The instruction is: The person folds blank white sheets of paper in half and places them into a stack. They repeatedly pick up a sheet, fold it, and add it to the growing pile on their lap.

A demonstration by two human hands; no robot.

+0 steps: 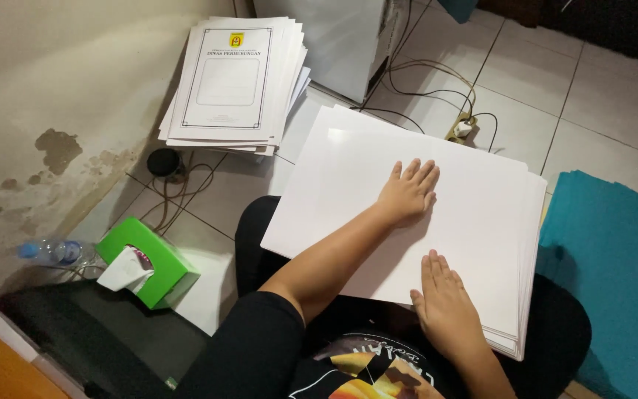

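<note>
Hands flat and open on white sheet stack resting across lap, left hand pressing mid-sheet, right hand at near edge, squaring the pile; next probably calls for gripping the edges.

Black short-sleeved shirt at bottom centre, with an orange-yellow graphic print and pale lettering on the chest. Black trousers at lower right. Forearms and hands bare.
</note>
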